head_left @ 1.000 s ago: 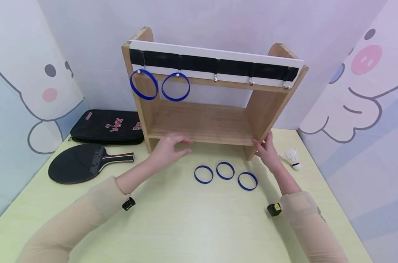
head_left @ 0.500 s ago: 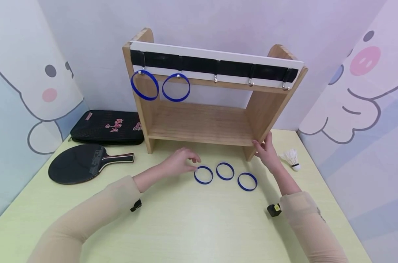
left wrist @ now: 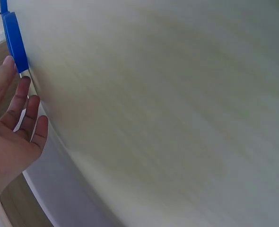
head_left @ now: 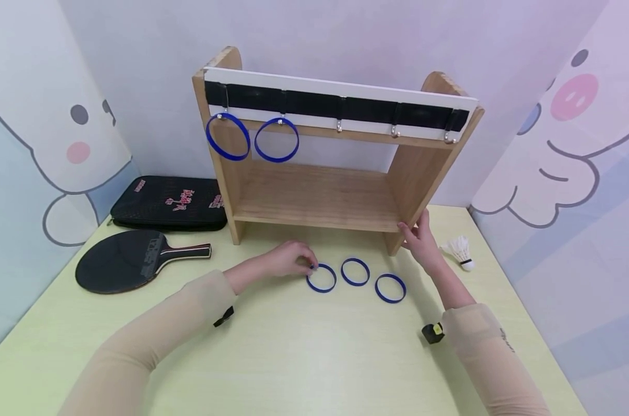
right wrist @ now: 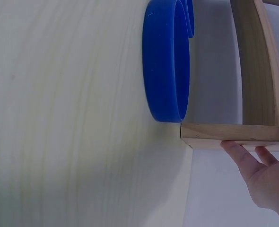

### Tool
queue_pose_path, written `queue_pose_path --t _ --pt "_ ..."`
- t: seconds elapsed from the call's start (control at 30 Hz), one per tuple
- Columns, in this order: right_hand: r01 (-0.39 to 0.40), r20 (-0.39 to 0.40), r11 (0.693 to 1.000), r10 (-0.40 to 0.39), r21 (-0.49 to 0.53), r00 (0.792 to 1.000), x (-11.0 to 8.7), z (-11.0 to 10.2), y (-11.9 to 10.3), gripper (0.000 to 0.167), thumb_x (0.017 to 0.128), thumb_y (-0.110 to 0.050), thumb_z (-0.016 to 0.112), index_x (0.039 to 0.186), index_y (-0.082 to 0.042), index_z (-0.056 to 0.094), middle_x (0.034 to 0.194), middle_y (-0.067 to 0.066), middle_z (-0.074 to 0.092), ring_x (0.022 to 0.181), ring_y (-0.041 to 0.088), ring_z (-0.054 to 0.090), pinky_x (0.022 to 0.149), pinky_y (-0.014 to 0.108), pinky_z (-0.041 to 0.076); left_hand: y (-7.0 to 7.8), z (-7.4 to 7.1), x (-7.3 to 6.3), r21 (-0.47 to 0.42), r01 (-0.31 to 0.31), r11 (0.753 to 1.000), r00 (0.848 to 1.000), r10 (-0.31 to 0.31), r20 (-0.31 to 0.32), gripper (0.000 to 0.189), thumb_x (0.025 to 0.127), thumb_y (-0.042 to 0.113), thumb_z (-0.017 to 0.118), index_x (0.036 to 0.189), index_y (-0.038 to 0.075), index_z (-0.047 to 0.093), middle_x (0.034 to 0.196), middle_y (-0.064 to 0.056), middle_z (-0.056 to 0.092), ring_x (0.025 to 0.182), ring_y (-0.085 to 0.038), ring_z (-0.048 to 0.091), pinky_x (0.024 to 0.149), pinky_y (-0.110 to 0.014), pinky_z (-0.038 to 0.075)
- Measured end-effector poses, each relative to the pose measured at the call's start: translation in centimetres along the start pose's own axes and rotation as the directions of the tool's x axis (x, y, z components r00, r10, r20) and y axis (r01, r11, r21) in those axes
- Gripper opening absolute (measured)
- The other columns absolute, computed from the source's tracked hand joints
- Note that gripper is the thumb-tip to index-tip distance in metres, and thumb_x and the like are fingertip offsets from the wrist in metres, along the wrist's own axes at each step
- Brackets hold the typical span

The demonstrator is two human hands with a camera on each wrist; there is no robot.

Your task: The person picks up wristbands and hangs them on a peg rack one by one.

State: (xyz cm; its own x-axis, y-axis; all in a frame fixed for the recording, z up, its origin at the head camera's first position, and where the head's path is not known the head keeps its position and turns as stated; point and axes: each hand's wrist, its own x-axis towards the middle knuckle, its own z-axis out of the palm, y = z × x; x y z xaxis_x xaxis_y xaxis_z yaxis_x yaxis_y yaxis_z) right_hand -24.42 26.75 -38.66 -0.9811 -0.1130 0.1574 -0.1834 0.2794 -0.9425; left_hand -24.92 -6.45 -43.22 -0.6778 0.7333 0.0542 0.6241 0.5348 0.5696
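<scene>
My left hand [head_left: 291,259] is at the leftmost of three blue rings on the table, its thumb and forefinger pinching the left edge of that ring [head_left: 322,290]. In the left wrist view the same blue ring [left wrist: 15,42] has its near end between thumb and forefinger, the other fingers loosely bent. The middle ring [head_left: 355,283] and the right ring [head_left: 390,300] lie flat beside it. With my right hand [head_left: 422,242] I grip the lower right side of the wooden shelf [head_left: 319,196]. In the right wrist view the fingers [right wrist: 243,158] press against its side panel.
Two blue rings [head_left: 276,160] hang on the left hooks of the shelf's top rail; its other hooks [head_left: 395,132] are bare. A black case [head_left: 168,202] and a table tennis bat [head_left: 119,263] lie left. A shuttlecock [head_left: 460,251] lies right, near the wall.
My left hand has come down from the shelf's lower board, moving right and toward me to the leftmost ring on the table. My right hand keeps its grip on the shelf.
</scene>
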Motion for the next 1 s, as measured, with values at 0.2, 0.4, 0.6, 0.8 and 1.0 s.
queue_pose_path --t 0.2,0.4,0.6,0.8,1.0 --pt "0.001 -0.001 1.000 -0.001 -0.001 1.000 -0.1 0.1 -0.1 0.057 0.100 -0.009 0.042 0.142 -0.013 0.004 0.145 0.029 0.017 0.128 0.052 0.033 0.087 0.062 0.042 -0.2 0.1 0.5 0.027 -0.014 1.000 1.000 0.013 0.027 0.015 0.084 0.018 0.072 0.097 0.012 0.073 0.093 0.004 0.067 0.092 -0.012 0.059 0.089 -0.031 0.046" --pt "0.012 -0.001 1.000 -0.012 0.012 1.000 -0.1 0.1 -0.2 0.057 0.100 -0.008 0.042 0.142 -0.011 0.003 0.145 0.029 0.018 0.128 0.052 0.033 0.087 0.063 0.041 0.0 0.0 0.7 0.014 0.007 1.000 1.000 -0.008 0.025 0.014 0.083 0.016 0.073 0.096 0.012 0.073 0.094 0.004 0.067 0.092 -0.011 0.059 0.088 -0.029 0.047" --pt "0.009 -0.002 1.000 -0.009 0.014 1.000 -0.1 0.0 -0.2 0.058 0.100 -0.009 0.042 0.142 -0.012 0.003 0.144 0.029 0.017 0.128 0.052 0.033 0.087 0.063 0.041 0.1 0.2 0.7 -0.004 0.025 1.000 1.000 -0.025 -0.005 0.008 0.081 0.014 0.074 0.090 0.013 0.072 0.088 0.007 0.067 0.084 -0.008 0.058 0.080 -0.023 0.049" --pt "0.004 -0.003 1.000 -0.004 0.002 1.000 -0.1 0.0 -0.2 0.059 0.100 -0.009 0.042 0.143 -0.014 0.003 0.146 0.029 0.016 0.128 0.052 0.033 0.087 0.062 0.042 0.5 0.2 0.7 -0.077 0.066 0.995 0.996 -0.070 -0.048 0.006 0.079 0.008 0.076 0.082 0.010 0.070 0.078 0.006 0.067 0.070 -0.007 0.058 0.065 -0.020 0.050" --pt "0.002 0.003 1.000 -0.002 -0.002 1.000 -0.1 0.0 -0.1 0.059 0.100 -0.010 0.043 0.144 -0.014 0.004 0.146 0.029 0.016 0.128 0.052 0.033 0.087 0.064 0.042 0.9 -0.1 0.6 -0.070 0.072 0.995 0.994 -0.078 -0.082 0.012 0.077 0.002 0.075 0.076 0.012 0.067 0.079 0.005 0.067 0.068 -0.006 0.060 0.061 -0.018 0.051"
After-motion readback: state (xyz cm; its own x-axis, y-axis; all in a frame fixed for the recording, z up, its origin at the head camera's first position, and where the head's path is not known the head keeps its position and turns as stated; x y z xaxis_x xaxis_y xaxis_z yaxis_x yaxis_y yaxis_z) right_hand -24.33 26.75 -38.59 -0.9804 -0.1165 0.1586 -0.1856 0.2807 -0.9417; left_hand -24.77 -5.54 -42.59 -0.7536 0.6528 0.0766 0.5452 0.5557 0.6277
